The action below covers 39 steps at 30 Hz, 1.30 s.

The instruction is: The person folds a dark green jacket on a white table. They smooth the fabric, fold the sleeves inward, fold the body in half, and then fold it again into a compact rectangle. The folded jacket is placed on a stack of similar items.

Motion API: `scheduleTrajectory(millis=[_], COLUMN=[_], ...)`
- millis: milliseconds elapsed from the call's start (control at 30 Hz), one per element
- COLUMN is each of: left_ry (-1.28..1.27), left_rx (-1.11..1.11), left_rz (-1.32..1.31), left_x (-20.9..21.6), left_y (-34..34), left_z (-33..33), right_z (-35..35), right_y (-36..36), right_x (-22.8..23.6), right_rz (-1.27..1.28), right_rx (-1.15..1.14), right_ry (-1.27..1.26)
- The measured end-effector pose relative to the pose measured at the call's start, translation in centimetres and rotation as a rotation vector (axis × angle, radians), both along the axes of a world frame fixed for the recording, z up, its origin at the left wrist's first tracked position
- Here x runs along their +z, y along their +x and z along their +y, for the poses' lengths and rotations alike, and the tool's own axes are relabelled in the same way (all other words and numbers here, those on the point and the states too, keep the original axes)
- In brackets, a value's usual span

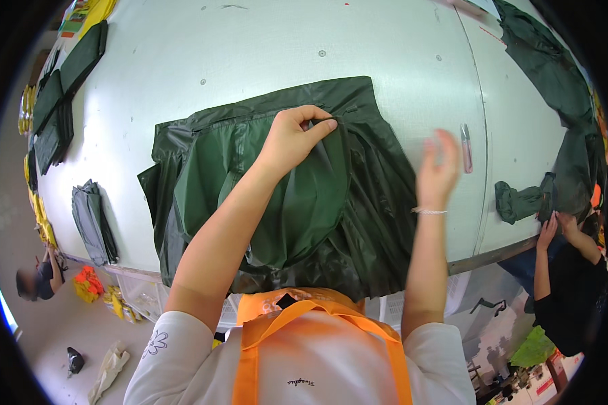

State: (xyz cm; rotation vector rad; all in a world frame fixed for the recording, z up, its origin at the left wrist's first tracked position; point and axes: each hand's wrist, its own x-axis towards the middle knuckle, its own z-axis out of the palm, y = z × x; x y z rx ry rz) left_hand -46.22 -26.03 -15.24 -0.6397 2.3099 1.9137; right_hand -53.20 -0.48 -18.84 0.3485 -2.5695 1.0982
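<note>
A dark green garment [307,209] lies spread in loose folds on the near part of the bench [270,50], right in front of the person, with its far edge laid fairly flat and its near edge bunched up against the person's front. The left hand [294,138] reaches across it and pinches a bit of the cloth between thumb and forefinger near the far right, the other fingers curled in. The right hand [439,165] hangs over the right side, blurred, its fingers apart and apparently holding nothing; a small cutter [466,148] lies on the bench just to its right. The cloth looks thin and coated, shiny on its darker side, so it should be light, limp and rather slippery, creasing easily but not fragile. A loose middle would probably slide and bunch, so the better holds are the seams, the far band and the corners, where doubled layers give the fingertips more to grip. At the far left sits a dark green stack [54,121], with a grey folded bundle [94,223] nearer.
</note>
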Motion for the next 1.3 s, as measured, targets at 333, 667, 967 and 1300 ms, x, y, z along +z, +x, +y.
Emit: scheduleTrajectory(millis=[333, 667, 967, 1300], left_ry=[-0.090, -0.237, -0.189, -0.285], left_rx=[-0.043, 0.015, 0.008, -0.042], left_rz=[-0.170, -0.080, -0.069, 0.053], left_x=[0.6, 1.2, 0.8, 2.0], left_y=[-1.9, -1.9, -1.6, -0.4], left_z=[1.6, 2.2, 1.9, 1.5], right_z=[6.4, -7.7, -8.9, -8.5], right_y=[-5.3, 3.5, 2.8, 3.4], right_x=[-2.1, 3.3, 3.1, 3.1], right_rz=[-0.152, -0.379, -0.330, -0.341], right_rx=[-0.039, 0.353, 0.361, 0.287], right_ry=[0.180, -0.263, -0.264, -0.287])
